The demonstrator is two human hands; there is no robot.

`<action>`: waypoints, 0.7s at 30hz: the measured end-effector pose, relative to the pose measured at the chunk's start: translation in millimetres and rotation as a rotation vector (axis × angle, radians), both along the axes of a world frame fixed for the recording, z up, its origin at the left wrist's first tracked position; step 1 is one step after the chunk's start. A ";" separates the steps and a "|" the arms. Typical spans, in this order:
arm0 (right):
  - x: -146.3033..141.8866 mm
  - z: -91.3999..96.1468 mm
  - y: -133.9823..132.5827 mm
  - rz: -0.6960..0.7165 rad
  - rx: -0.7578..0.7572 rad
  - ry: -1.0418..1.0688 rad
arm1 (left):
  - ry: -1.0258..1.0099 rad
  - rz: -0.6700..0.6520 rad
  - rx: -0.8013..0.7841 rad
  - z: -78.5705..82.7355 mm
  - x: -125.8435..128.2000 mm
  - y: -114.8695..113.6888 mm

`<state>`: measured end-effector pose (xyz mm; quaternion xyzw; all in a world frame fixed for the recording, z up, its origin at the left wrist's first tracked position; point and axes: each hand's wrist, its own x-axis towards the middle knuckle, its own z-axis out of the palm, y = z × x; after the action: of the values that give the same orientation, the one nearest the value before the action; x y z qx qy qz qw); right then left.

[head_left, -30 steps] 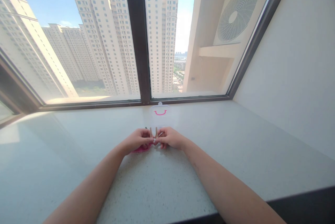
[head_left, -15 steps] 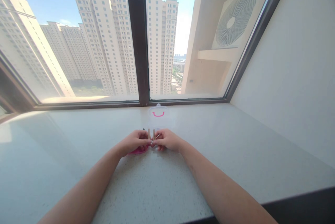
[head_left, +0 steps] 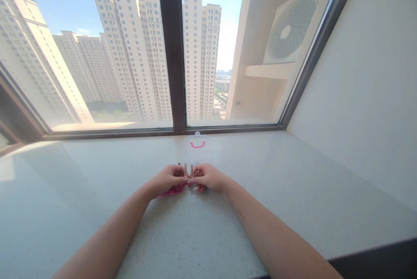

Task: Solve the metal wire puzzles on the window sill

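Observation:
Both of my hands meet at the middle of a pale speckled counter (head_left: 202, 235). My left hand (head_left: 167, 180) and my right hand (head_left: 208, 177) have their fingers pinched together around small thin rod-like pieces (head_left: 188, 171) that stick up between them; I cannot make out what they are. A pink object (head_left: 172, 191) lies on the counter under my left hand, mostly hidden. Just beyond the hands stands a clear plastic box (head_left: 197, 147) with a pink curved mark on it.
A wide window with a dark frame post (head_left: 171, 48) runs along the counter's far edge. A white wall (head_left: 368, 96) closes the right side. The counter's dark front edge (head_left: 374, 257) shows at lower right.
My hands have stayed pinched on the small pieces, and the two upright pieces now stand closer together. The view has shifted slightly downward.

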<state>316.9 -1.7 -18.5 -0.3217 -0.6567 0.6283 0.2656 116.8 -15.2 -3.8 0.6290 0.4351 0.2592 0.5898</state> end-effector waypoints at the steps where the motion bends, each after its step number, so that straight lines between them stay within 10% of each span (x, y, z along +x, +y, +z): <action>1: -0.1 0.1 0.0 0.001 0.000 0.000 | -0.002 0.000 0.001 -0.4 -0.2 0.3; 21: -0.6 0.3 -0.4 -0.004 0.007 -0.011 | -0.012 -0.015 0.020 1.1 -0.5 -0.3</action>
<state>316.3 -2.1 -18.2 -0.3257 -0.6596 0.6236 0.2644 116.3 -15.5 -2.7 0.6365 0.4244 0.2628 0.5880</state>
